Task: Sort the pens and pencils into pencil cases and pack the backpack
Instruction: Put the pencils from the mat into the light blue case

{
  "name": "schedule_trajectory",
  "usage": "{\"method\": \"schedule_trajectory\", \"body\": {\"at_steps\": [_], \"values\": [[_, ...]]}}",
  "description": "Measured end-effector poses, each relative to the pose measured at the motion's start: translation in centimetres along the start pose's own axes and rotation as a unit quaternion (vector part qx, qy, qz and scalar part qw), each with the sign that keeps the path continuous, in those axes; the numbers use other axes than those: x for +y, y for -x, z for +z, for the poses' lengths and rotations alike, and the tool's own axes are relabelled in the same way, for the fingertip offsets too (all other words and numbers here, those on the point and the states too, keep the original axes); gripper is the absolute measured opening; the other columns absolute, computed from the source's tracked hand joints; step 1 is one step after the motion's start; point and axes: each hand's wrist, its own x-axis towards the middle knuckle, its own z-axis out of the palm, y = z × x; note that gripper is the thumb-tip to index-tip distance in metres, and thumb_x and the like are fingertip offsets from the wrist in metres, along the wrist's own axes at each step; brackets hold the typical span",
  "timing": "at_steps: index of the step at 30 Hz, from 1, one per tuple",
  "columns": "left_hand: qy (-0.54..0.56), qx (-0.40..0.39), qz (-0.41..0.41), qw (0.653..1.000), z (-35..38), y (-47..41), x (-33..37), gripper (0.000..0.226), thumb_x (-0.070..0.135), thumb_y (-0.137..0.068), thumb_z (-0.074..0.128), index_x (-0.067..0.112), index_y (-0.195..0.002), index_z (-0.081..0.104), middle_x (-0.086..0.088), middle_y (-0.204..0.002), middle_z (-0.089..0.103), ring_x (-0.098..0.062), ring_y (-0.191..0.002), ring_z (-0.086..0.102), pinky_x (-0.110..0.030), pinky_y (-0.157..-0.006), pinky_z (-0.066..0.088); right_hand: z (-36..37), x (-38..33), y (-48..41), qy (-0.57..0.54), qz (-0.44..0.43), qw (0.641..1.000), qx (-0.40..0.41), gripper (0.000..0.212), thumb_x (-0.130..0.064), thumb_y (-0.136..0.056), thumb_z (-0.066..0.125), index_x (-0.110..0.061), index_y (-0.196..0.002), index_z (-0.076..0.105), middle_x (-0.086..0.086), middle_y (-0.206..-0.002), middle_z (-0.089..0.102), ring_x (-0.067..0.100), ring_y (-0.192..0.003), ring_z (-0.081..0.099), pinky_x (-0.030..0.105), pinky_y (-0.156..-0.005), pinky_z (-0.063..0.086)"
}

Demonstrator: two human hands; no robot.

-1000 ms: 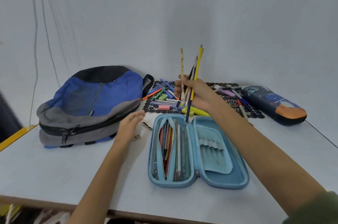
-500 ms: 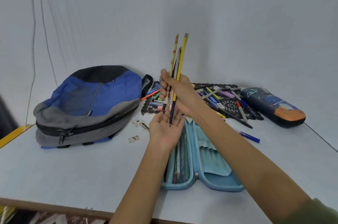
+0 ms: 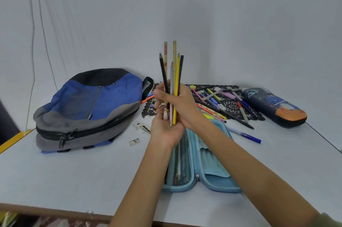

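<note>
Right hand [image 3: 182,105] grips a bundle of pencils [image 3: 173,71] upright. Their lower ends rest on the upturned, relaxed palm of the left hand [image 3: 166,130], above the open case. Tapping the ends level on that palm and then tilting the bundle flat should let it slide in as one; a slack grip would likely scatter them. The blue-and-grey backpack [image 3: 88,104] lies at the left and appears zipped. The light-blue pencil case [image 3: 216,180] lies open, with pencils behind its mesh pocket [image 3: 183,163]. The dark-blue pencil case [image 3: 273,106] looks closed. Loose pens cover the black lace mat [image 3: 231,104].
</note>
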Motion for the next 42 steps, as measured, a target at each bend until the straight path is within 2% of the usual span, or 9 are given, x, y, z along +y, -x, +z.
{"method": "schedule_trajectory", "body": {"at_steps": [5,13,16,24,33,35,37,39,42], "values": [[-0.013,0.021,-0.005,1.000,-0.4,0.6,-0.1,0.032,0.019,-0.102,0.040,0.006,-0.083,0.063,-0.011,-0.062,0.067,-0.022,-0.055,0.068,-0.032,-0.060,0.058,0.1,-0.3,0.2,-0.053,0.001,0.999,-0.013,0.007,-0.016,-0.092,0.062,-0.010,-0.094,0.064,0.010,-0.068,0.063,0.023,-0.054,0.061,0.033,-0.061,0.054],[-0.042,-0.030,-0.040,0.998,-1.4,0.7,-0.3,0.026,0.012,-0.098,0.042,-0.001,-0.093,0.063,-0.019,-0.098,0.066,-0.028,-0.105,0.062,-0.057,-0.074,0.050,0.1,-1.2,-0.4,-0.044,0.022,0.998,0.026,0.037,-0.026,-0.090,0.066,-0.010,-0.059,0.051,0.004,-0.046,0.045,0.016,-0.035,0.040,0.024,-0.039,0.035],[-0.024,-0.048,-0.041,0.998,-1.8,0.5,-0.1,0.026,0.015,-0.099,0.041,-0.002,-0.101,0.061,-0.021,-0.105,0.066,-0.029,-0.116,0.058,-0.050,-0.091,0.052,0.1,-1.6,-0.7,-0.041,0.031,0.998,0.041,0.043,-0.028,-0.088,0.068,-0.013,-0.056,0.043,0.001,-0.043,0.036,0.014,-0.032,0.032,0.022,-0.038,0.029],[-0.026,-0.066,-0.037,0.997,-1.6,0.7,0.1,0.035,0.021,-0.101,0.039,-0.003,-0.098,0.064,-0.020,-0.093,0.071,-0.030,-0.079,0.072,-0.048,-0.075,0.054,0.2,-1.1,-0.5,-0.043,0.012,0.999,-0.021,0.025,-0.021,-0.087,0.069,-0.006,-0.068,0.063,0.011,-0.059,0.059,0.023,-0.047,0.059,0.028,-0.054,0.050],[-0.220,-0.094,0.033,0.971,-1.9,0.7,2.0,0.027,0.016,-0.098,0.041,0.004,-0.098,0.064,-0.012,-0.098,0.068,-0.023,-0.094,0.065,-0.038,-0.102,0.046,-0.8,-1.2,-2.1,-0.176,0.059,0.983,-0.006,0.042,-0.023,-0.092,0.060,-0.017,-0.057,0.038,-0.005,-0.039,0.029,0.009,-0.028,0.026,0.020,-0.036,0.020],[-0.442,-0.047,0.184,0.876,-2.2,0.9,3.6,0.021,0.013,-0.097,0.046,0.011,-0.102,0.067,-0.002,-0.098,0.072,-0.016,-0.095,0.068,-0.023,-0.088,0.049,-1.6,-1.4,-2.6,-0.225,0.059,0.973,0.010,0.041,-0.022,-0.093,0.059,-0.017,-0.059,0.036,-0.005,-0.038,0.028,0.008,-0.028,0.026,0.019,-0.034,0.022],[-0.638,-0.005,0.307,0.706,-3.1,0.9,5.3,0.016,0.015,-0.094,0.056,0.018,-0.106,0.066,0.006,-0.105,0.069,-0.014,-0.106,0.063,-0.019,-0.083,0.046,-2.3,-1.1,-2.8,-0.244,0.068,0.967,0.033,0.040,-0.022,-0.094,0.057,-0.017,-0.060,0.037,-0.005,-0.038,0.029,0.008,-0.028,0.027,0.019,-0.033,0.025],[-0.776,0.022,0.301,0.553,-4.2,1.2,6.6,0.021,0.032,-0.088,0.065,0.025,-0.108,0.062,0.012,-0.110,0.062,-0.010,-0.107,0.057,-0.027,-0.083,0.042,-2.5,-0.1,-2.8,-0.240,0.096,0.963,0.073,0.040,-0.022,-0.094,0.057,-0.018,-0.059,0.038,-0.005,-0.038,0.029,0.008,-0.029,0.027,0.020,-0.034,0.025],[-0.873,0.056,0.255,0.412,-5.4,1.7,7.0,0.026,0.050,-0.080,0.068,0.030,-0.095,0.059,0.015,-0.105,0.056,-0.010,-0.098,0.051,-0.031,-0.076,0.040,-1.8,1.7,-2.6,-0.243,0.156,0.950,0.118,0.040,-0.023,-0.094,0.056,-0.018,-0.059,0.038,-0.006,-0.037,0.028,0.008,-0.028,0.025,0.018,-0.033,0.026]]}}
